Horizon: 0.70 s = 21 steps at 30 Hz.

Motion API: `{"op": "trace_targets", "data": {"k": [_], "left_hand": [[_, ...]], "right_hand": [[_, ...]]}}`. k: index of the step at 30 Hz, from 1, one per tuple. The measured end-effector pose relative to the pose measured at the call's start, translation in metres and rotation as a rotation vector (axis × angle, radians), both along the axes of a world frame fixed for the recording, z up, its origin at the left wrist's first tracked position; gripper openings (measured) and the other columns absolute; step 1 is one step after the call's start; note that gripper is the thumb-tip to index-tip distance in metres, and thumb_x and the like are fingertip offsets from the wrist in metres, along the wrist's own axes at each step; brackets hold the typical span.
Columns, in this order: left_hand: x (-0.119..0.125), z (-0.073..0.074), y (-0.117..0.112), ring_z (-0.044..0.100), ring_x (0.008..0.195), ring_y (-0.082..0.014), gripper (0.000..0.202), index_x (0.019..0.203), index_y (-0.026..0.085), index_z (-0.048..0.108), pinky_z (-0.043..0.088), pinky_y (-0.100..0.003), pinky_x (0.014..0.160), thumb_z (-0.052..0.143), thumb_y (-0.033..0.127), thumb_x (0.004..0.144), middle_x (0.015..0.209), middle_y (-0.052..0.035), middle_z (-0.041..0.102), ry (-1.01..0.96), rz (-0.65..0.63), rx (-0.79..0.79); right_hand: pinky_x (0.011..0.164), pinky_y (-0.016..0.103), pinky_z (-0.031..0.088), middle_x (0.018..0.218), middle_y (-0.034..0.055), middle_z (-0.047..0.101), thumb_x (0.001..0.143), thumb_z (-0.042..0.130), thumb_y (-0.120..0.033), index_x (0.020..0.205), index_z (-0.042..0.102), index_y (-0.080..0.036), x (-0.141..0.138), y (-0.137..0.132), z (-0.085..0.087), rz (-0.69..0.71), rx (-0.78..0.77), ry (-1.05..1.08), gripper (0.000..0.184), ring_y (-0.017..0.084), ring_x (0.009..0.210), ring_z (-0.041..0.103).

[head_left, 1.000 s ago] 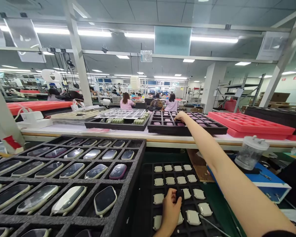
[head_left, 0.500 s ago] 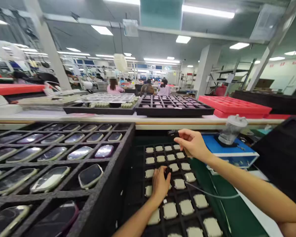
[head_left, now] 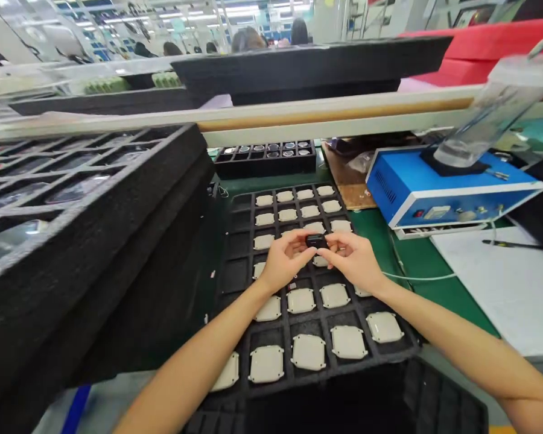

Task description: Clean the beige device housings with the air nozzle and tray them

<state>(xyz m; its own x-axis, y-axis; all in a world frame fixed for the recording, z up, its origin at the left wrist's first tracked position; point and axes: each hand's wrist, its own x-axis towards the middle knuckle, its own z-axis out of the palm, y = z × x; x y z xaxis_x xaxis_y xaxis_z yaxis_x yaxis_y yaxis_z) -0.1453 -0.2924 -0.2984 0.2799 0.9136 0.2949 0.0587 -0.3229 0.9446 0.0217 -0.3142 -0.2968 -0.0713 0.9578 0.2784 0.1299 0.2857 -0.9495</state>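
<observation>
My left hand (head_left: 285,260) and my right hand (head_left: 353,260) meet above a black foam tray (head_left: 238,271), and their fingertips pinch a small black part (head_left: 317,242) from both sides. Most of that part is hidden by my fingers. Rows of cream rounded-square pieces (head_left: 266,364) sit in the tray's compartments, and my hands cover several of them. Neither hand touches the other things on the bench.
A large foam tray of watch-like devices (head_left: 72,241) fills the left. On the right stand a blue bench instrument (head_left: 434,193) with a transparent cylinder (head_left: 493,114) on it, and a white sheet (head_left: 493,283). A small black tray of round parts (head_left: 265,158) lies beyond.
My view has tilted down and toward the cream tray. My right hand has moved from the far tray to over the cream tray, and both hands now pinch the small black part together.
</observation>
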Motion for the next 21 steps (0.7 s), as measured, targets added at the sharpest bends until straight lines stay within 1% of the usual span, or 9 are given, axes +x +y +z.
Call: {"op": "trace_targets", "data": {"k": [2,5,7,8,10,13,15,17,21], "left_hand": [[0.001,-0.001,0.002,0.064,0.084,-0.0185,0.025,0.093,0.016,0.060,0.051,-0.032,0.079,0.067,0.027,0.071,0.091,-0.0073,0.067,-0.039,-0.026,-0.030],[0.002,-0.003,0.003,0.062,0.077,-0.0162,0.021,0.083,0.016,0.059,0.051,-0.029,0.073,0.071,0.025,0.068,0.081,-0.0039,0.064,-0.074,-0.018,-0.021],[0.004,-0.003,0.000,0.060,0.079,-0.0150,0.018,0.081,0.016,0.058,0.050,-0.028,0.076,0.070,0.022,0.069,0.080,-0.0026,0.060,-0.088,0.011,0.007],[0.005,-0.003,-0.003,0.059,0.080,-0.0144,0.016,0.082,0.016,0.058,0.049,-0.028,0.077,0.069,0.021,0.071,0.081,-0.0022,0.057,-0.093,0.036,0.030],[0.006,-0.003,-0.009,0.056,0.081,-0.0133,0.013,0.085,0.017,0.058,0.049,-0.027,0.075,0.065,0.017,0.074,0.084,-0.0018,0.051,-0.067,0.092,0.112],[0.006,-0.001,-0.016,0.053,0.078,-0.0134,0.016,0.089,0.019,0.057,0.050,-0.024,0.064,0.063,0.013,0.076,0.086,-0.0023,0.048,0.084,0.167,0.322],[0.005,0.002,-0.018,0.054,0.080,-0.0145,0.020,0.092,0.019,0.058,0.050,-0.024,0.062,0.063,0.009,0.075,0.087,-0.0033,0.053,0.199,0.170,0.453],[0.003,0.004,-0.018,0.056,0.081,-0.0144,0.023,0.094,0.018,0.061,0.051,-0.024,0.063,0.063,0.006,0.074,0.088,-0.0041,0.058,0.246,0.156,0.528],[0.000,0.006,-0.017,0.058,0.075,-0.0129,0.025,0.096,0.019,0.065,0.051,-0.023,0.062,0.066,0.007,0.074,0.088,-0.0038,0.063,0.166,0.188,0.514]], "right_hand": [[0.049,0.026,0.054,0.065,-0.0002,0.058,0.069,0.071,-0.037,0.082,0.062,-0.015,-0.002,-0.002,0.004,0.040,-0.064,0.076,0.027,0.011,0.049,0.056],[0.059,0.029,0.058,0.067,0.0012,0.064,0.068,0.071,-0.038,0.083,0.056,-0.015,-0.004,0.000,0.006,0.166,-0.228,0.260,0.031,0.014,0.057,0.065],[0.062,0.031,0.058,0.072,0.0027,0.066,0.071,0.069,-0.037,0.085,0.054,-0.016,-0.003,0.002,0.004,0.254,-0.283,0.282,0.029,0.016,0.063,0.067],[0.063,0.032,0.058,0.074,0.0032,0.066,0.073,0.067,-0.034,0.086,0.053,-0.016,-0.002,0.003,0.003,0.258,-0.256,0.240,0.026,0.016,0.064,0.067],[0.065,0.032,0.057,0.079,0.0048,0.066,0.077,0.062,-0.027,0.090,0.054,-0.016,0.001,0.003,0.003,0.149,-0.063,0.071,0.019,0.016,0.069,0.066],[0.076,0.036,0.054,0.091,0.0086,0.065,0.077,0.060,-0.016,0.096,0.057,-0.017,0.004,0.000,0.006,-0.111,0.446,-0.210,0.020,0.019,0.084,0.063],[0.080,0.039,0.052,0.096,0.0101,0.066,0.077,0.059,-0.012,0.102,0.057,-0.017,0.005,-0.003,0.008,-0.139,0.696,-0.333,0.026,0.021,0.091,0.061],[0.080,0.039,0.052,0.096,0.0099,0.067,0.079,0.057,-0.009,0.107,0.058,-0.017,0.004,-0.004,0.009,-0.112,0.800,-0.391,0.029,0.021,0.091,0.061],[0.074,0.036,0.054,0.092,0.0099,0.070,0.082,0.054,-0.009,0.102,0.062,-0.016,0.005,-0.002,0.009,-0.079,0.783,-0.381,0.022,0.019,0.084,0.064]]}}
